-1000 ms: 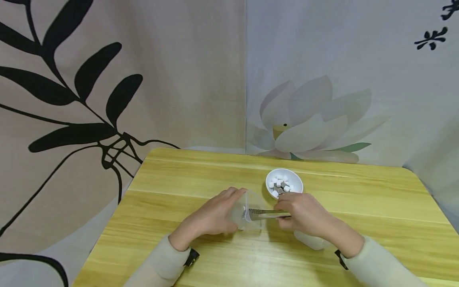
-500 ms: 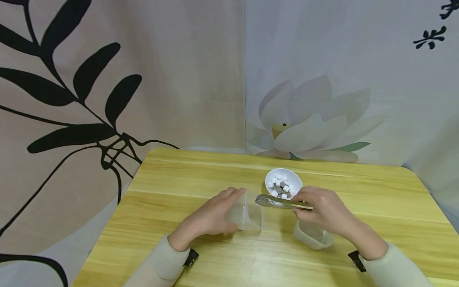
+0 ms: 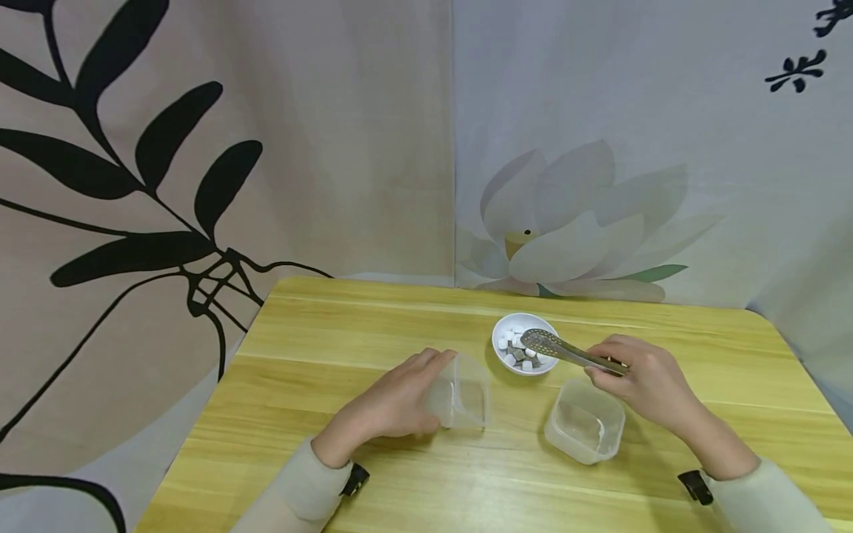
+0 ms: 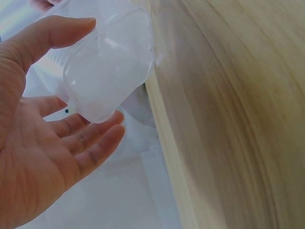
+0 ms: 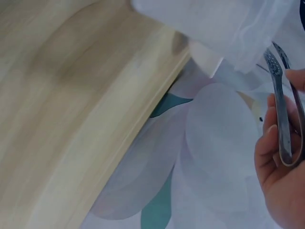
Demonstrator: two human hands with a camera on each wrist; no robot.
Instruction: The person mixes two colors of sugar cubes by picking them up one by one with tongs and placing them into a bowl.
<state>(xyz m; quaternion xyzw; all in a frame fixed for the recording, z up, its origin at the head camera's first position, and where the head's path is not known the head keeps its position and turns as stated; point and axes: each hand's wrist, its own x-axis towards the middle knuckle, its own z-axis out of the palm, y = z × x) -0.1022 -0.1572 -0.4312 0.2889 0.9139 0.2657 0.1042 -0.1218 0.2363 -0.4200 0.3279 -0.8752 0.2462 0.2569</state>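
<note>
In the head view my left hand [image 3: 400, 396] holds a clear plastic container [image 3: 469, 392] tipped on its side, its mouth facing right. The left wrist view shows the thumb on one side of this container [image 4: 109, 67] and the fingers on the other. My right hand [image 3: 649, 374] grips metal tongs [image 3: 569, 352] with perforated tips, which reach over a white bowl [image 3: 498, 344] of white and grey cubes [image 3: 516, 355]. Seen from the right wrist, the tips of the tongs [image 5: 281, 100] stand slightly apart with nothing between them.
A second clear plastic container [image 3: 586, 426] stands upright on the wooden table [image 3: 346, 326], in front of the bowl and below the right hand. Behind the table's far edge hangs a printed curtain [image 3: 373, 148].
The right hand has drawn the tongs out of the tipped container and carried them right and away, over the bowl. The left hand and its container have stayed in place.
</note>
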